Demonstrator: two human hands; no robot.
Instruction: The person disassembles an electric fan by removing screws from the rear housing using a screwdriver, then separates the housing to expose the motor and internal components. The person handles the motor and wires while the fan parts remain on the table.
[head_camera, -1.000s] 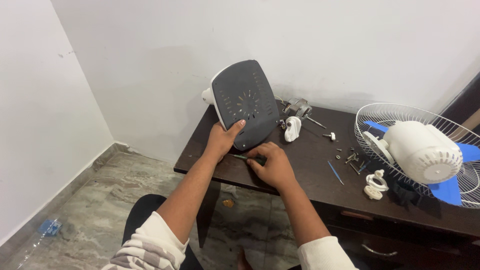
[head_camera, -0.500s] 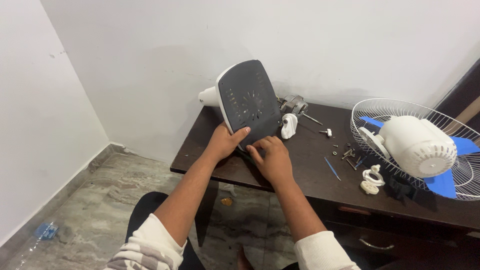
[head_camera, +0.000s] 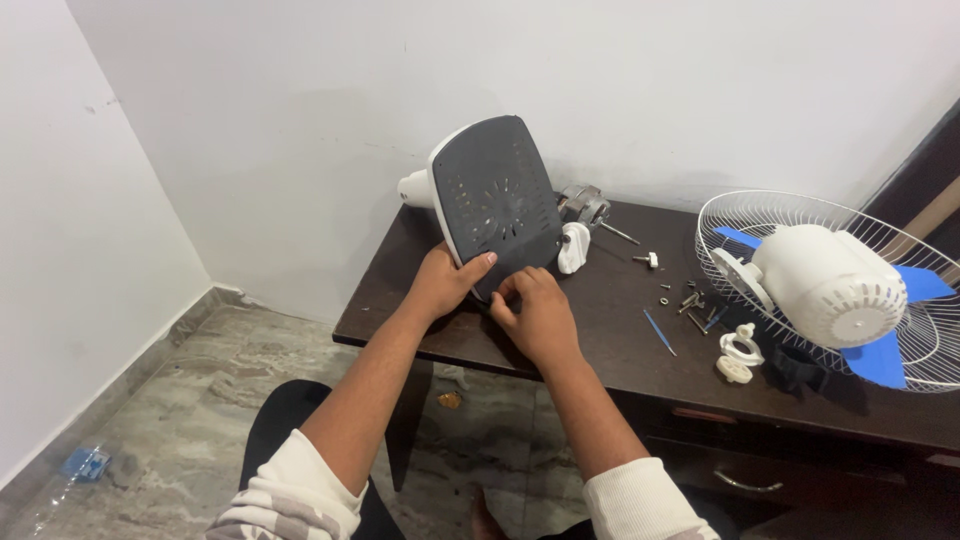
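Observation:
A fan base (head_camera: 495, 200) stands tilted on edge on the dark wooden table (head_camera: 610, 330), its dark grey slotted underside turned toward me and its white stem pointing at the wall. My left hand (head_camera: 445, 285) grips the base's lower left edge, thumb across the grey face. My right hand (head_camera: 535, 315) rests beside it with curled fingertips pressed to the base's bottom edge. What those fingers hold is hidden.
Behind the base lie a metal motor (head_camera: 583, 205) and a white plastic part (head_camera: 572, 248). Loose screws (head_camera: 690, 300), a thin blue tool (head_camera: 658, 332) and white ring pieces (head_camera: 738, 358) sit mid-table. A wire grille with blue blades and white housing (head_camera: 825, 285) fills the right.
My right hand left the table, where it held a green screwdriver, and rose to the base's bottom edge. The screwdriver is no longer visible. The left hand kept its grip.

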